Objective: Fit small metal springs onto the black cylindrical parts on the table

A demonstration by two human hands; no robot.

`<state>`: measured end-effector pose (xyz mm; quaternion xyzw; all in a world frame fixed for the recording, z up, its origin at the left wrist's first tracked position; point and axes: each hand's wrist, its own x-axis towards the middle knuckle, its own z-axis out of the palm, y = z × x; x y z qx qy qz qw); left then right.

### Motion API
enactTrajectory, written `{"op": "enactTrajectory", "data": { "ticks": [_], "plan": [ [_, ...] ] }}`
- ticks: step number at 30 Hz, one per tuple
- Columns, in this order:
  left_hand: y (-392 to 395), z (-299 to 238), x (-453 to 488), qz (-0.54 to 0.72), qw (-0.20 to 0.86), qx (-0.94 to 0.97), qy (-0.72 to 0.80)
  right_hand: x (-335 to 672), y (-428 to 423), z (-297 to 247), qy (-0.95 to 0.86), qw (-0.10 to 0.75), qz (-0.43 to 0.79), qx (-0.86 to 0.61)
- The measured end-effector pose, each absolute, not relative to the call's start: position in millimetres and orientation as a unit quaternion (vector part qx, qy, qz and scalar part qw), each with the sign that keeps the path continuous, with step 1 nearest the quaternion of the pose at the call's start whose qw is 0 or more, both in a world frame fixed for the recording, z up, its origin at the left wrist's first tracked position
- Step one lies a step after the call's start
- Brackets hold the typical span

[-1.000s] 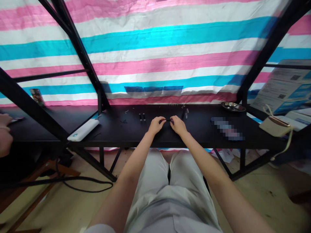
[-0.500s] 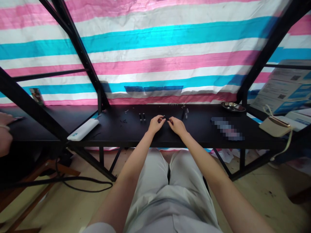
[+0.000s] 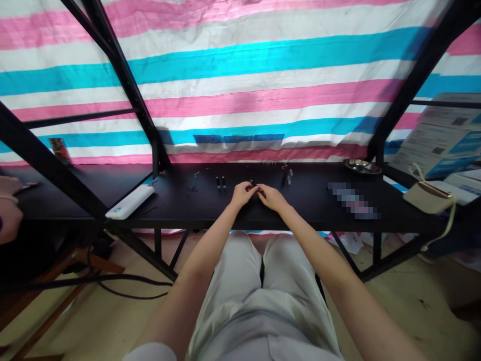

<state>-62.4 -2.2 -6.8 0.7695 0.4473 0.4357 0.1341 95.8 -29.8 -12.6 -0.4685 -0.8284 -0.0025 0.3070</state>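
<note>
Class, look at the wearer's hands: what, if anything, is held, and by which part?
A small dark piece appears pinched in the left hand, one tip showing; which part is gripped, and whether the right hand grips too, cannot be told.

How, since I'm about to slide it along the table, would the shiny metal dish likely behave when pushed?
The metal dish is probably stiff, judging by its metallic look. Lying flat and looking shallow, it would likely slide rather than tip. Its glossy surface may feel slippery.
</note>
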Motion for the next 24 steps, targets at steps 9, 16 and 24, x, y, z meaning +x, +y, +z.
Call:
{"op": "enactTrajectory", "data": {
  "ticks": [9, 16, 24],
  "plan": [
    [3.6, -2.2, -77.1, 0.390, 0.043, 0.625, 0.675, 94.2, -30.4, -10.5, -0.813, 0.278, -0.007, -0.512],
    [3.6, 8.1, -90.2, 0.321, 0.047, 0.603, 0.729, 95.2, -31.4, -10.6, -0.812, 0.270, -0.013, -0.517],
    [2.4, 14.2, -93.2, 0.265, 0.029, 0.622, 0.736, 95.4, -32.2, -8.8, -0.811, 0.269, -0.017, -0.519]
  ]
}}
